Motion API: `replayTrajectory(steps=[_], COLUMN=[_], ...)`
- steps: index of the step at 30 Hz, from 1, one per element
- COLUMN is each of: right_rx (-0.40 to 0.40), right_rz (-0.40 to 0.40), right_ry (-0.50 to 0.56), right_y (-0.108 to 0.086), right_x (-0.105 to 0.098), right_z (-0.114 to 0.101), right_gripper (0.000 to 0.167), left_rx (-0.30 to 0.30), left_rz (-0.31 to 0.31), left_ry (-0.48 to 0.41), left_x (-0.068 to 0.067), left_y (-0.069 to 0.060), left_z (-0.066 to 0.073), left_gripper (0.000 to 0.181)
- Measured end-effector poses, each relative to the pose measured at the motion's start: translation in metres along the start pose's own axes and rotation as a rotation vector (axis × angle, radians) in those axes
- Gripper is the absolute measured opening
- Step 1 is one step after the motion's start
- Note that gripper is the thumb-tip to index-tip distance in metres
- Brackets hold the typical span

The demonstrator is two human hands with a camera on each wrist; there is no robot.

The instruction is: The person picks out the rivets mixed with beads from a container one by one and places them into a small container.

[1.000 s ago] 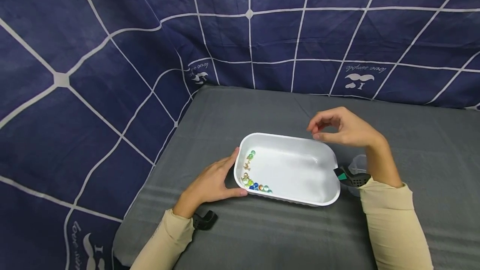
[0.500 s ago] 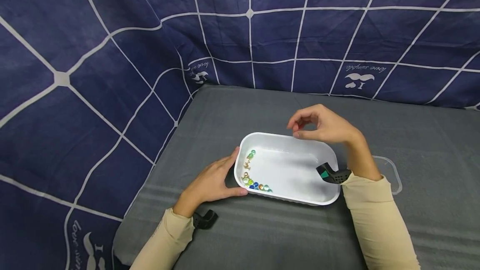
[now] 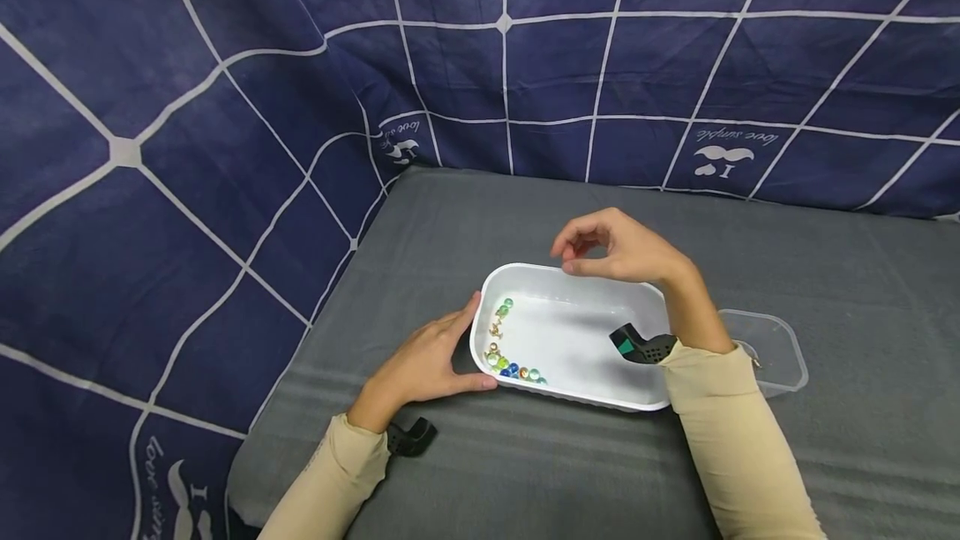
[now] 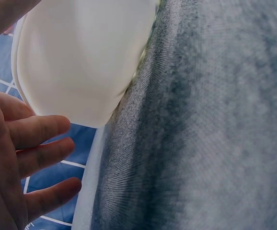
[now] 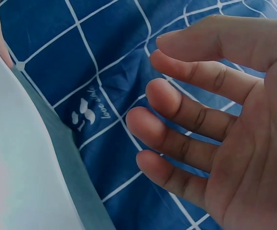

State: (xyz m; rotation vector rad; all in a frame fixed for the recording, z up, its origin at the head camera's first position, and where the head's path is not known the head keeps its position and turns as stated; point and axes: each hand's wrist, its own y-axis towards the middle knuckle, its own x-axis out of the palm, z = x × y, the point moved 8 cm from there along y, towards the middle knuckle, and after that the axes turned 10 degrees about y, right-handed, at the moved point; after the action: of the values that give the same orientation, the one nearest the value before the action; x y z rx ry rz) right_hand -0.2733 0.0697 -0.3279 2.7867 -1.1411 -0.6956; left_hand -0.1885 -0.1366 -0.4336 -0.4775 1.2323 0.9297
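In the head view a white rectangular tray (image 3: 570, 394) lies on the grey cloth. Glass marbles (image 3: 513, 369) and small gold-coloured pieces (image 3: 496, 329) gather along its left end and near left corner. My left hand (image 3: 427, 357) rests against that end, thumb along the near rim, fingers spread along the side. Over the tray's far rim hovers my right hand (image 3: 622, 248), fingers bent, thumb and index tips close together. The right wrist view shows the same right hand (image 5: 215, 124) with thumb and index tips meeting; whether something small sits between them cannot be seen.
A clear plastic container (image 3: 780, 348) stands right of the tray, partly behind the right forearm; a small shiny thing (image 3: 752, 357) shows in it. Grey cloth (image 3: 480, 215) covers the surface, and a blue checked curtain (image 3: 562, 65) hangs at the back and left.
My right hand has moved left along the tray's far rim, away from the clear container, which shows more now. The left hand and the tray stay in place.
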Motion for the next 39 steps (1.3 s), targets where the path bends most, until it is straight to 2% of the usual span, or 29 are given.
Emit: replayTrajectory(steps=[6,14,24,31,39], right_rx=[-0.023,-0.084,-0.039,-0.042,-0.015], right_rz=[-0.012,0.045,0.034,0.044,-0.021], right_ry=[0.051,0.073,0.066,0.020,-0.042], right_y=[0.009,0.016,0.025,0.033,0.036], right_x=[0.009,0.016,0.028,0.039,0.053], right_z=[0.001,0.007,0.027,0.036,0.041], right_gripper=[0.011,0.009,0.010,0.009,0.006], left_rx=[0.011,0.009,0.000,0.003,-0.003], left_rz=[0.014,0.017,0.005,0.009,0.004], left_ry=[0.004,0.007,-0.001,0.000,0.003], left_x=[-0.003,-0.003,0.000,-0.001,-0.001], left_y=[0.001,0.002,0.002,0.002,0.001], left_z=[0.001,0.002,-0.001,-0.001,0.000], left_gripper=[0.114,0.115,0.116,0.116,0.115])
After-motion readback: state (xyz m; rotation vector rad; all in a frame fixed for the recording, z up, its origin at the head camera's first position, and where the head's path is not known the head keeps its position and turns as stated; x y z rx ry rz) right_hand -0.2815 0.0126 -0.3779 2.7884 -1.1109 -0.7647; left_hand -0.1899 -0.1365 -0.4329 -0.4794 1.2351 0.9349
